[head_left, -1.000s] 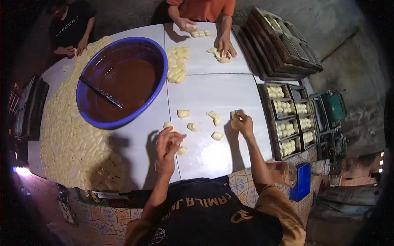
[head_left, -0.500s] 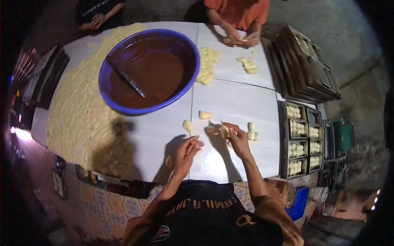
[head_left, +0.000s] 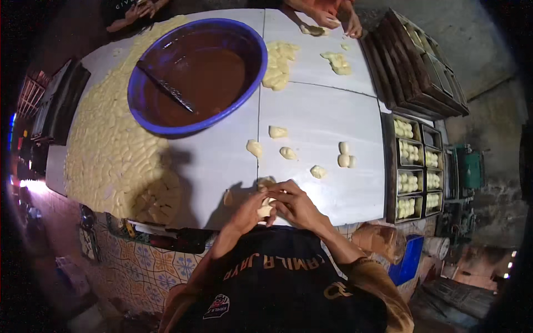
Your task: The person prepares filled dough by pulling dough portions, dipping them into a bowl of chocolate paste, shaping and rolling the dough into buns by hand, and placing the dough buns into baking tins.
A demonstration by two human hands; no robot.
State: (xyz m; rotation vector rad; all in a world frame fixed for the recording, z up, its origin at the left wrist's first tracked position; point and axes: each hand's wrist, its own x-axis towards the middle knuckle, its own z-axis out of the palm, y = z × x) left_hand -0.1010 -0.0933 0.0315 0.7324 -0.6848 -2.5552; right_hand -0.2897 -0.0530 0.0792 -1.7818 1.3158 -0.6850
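My left hand (head_left: 244,213) and my right hand (head_left: 300,208) meet close to the table's near edge. Their fingers close around a small piece of pale yellow dough (head_left: 266,208), partly covered by the fingertips. Just beyond them lies another dough piece (head_left: 266,182), and a further lump (head_left: 227,197) is beside my left hand. Farther out on the white tabletop (head_left: 327,111) are several loose flattened pieces, among them a dough piece (head_left: 318,171) ahead of my right hand. To its right sits a small cluster of smooth dough balls (head_left: 345,156).
A large blue basin (head_left: 192,132) of brown filling holds a dark stick (head_left: 166,91). Many dough pieces (head_left: 105,150) spread over the table's left. At right are trays of dough balls (head_left: 392,172) and stacked wooden trays (head_left: 400,72). Across the table, a co-worker's hands (head_left: 336,21) handle dough.
My right hand has drawn left and nearer, meeting my left hand around the dough. The co-worker's hands opposite have moved apart. The whole view has shifted a little.
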